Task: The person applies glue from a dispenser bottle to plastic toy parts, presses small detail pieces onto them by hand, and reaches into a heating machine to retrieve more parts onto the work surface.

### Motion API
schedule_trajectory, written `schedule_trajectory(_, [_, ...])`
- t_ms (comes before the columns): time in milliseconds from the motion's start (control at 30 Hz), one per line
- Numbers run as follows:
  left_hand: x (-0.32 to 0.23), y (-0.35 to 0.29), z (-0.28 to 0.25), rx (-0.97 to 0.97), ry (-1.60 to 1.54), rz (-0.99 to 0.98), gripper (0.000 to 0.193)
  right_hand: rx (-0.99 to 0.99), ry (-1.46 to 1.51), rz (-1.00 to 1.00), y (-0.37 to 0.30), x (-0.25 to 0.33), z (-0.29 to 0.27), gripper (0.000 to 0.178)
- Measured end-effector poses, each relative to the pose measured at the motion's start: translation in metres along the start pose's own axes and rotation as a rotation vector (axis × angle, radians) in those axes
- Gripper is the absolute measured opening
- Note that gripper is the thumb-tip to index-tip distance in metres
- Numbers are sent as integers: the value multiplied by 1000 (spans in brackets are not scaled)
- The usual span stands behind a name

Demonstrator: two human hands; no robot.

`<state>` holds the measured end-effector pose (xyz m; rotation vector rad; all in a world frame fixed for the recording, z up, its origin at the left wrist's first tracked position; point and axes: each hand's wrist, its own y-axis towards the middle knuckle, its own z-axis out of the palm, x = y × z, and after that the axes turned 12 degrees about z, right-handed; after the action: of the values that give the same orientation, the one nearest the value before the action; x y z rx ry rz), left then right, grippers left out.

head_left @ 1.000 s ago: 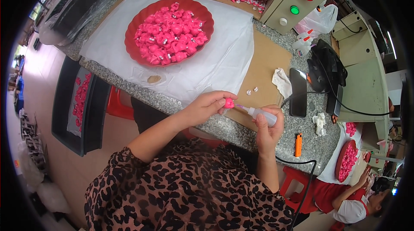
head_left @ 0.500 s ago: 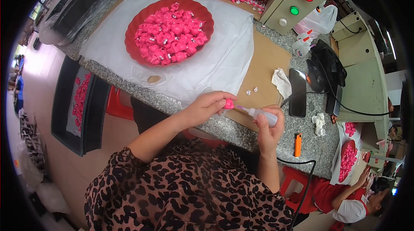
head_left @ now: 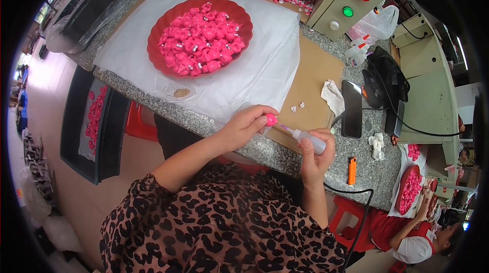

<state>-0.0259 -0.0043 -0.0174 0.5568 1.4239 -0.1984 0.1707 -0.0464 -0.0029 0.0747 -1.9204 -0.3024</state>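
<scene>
A bowl (head_left: 153, 53) of pink pieces (head_left: 204, 33) stood at eleven o'clock from your left hand (head_left: 242, 128), which pinched one piece (head_left: 271, 119). At that piece's four o'clock, your right hand (head_left: 316, 162) gripped a bottle (head_left: 317, 143), nozzle close by. A lighter (head_left: 352, 172) lay farther right.

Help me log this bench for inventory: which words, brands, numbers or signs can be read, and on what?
None can be read.
Red-capped white bottles: any markings too small and blurred.
Squeeze bottle in the right hand: no lettering visible.
Control panel: none legible.
</scene>
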Motion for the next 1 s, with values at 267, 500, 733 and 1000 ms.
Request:
schedule_trajectory(267, [-3, 0, 2, -26, 14, -12, 28, -19, 99, 55, -5, 0, 5, 15])
schedule_trajectory(500, [2, -1, -3, 26, -123, -59, 29, -16, 366, 196, 3, 6, 6, 16])
schedule_trajectory(733, [0, 1, -6, 83, -141, -70, 30, 31, 327, 195, 6, 5, 4, 16])
schedule_trajectory(1000, [-5, 2, -6, 61, -157, -98, 28, 0, 450, 308, 6, 6, 1, 17])
